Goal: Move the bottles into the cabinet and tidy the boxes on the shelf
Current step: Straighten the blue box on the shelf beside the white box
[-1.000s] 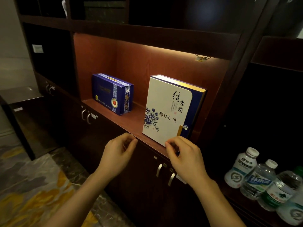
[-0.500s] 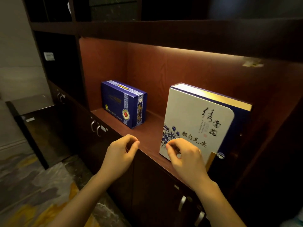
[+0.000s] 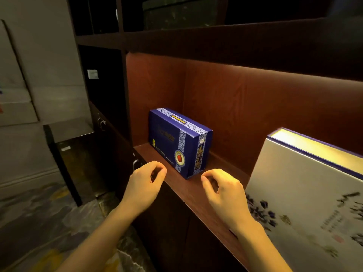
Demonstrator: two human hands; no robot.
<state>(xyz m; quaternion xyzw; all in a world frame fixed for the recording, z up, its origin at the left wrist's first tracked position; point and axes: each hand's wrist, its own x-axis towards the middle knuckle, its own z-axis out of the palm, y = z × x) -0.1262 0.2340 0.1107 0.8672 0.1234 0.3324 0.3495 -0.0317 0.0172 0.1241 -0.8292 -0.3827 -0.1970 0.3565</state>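
Note:
A dark blue box with patterned white bands and a red seal stands on the lit wooden shelf, turned at an angle. A large white box with blue flowers and black script leans at the right end of the shelf. My left hand hovers just left of the blue box's near corner, fingers curled and empty. My right hand hovers just right of that corner, fingers curled and empty, between the two boxes. Neither hand touches a box. No bottles are in view.
Closed cabinet doors with metal handles run below the shelf. A dark low table stands at the left against a pale wall. Dark upper shelves overhang the lit niche. Patterned floor lies below left.
My view and both hands have shifted left along the shelf. My right hand has let go of the white box and now sits beside the blue box. The bottles have left the view.

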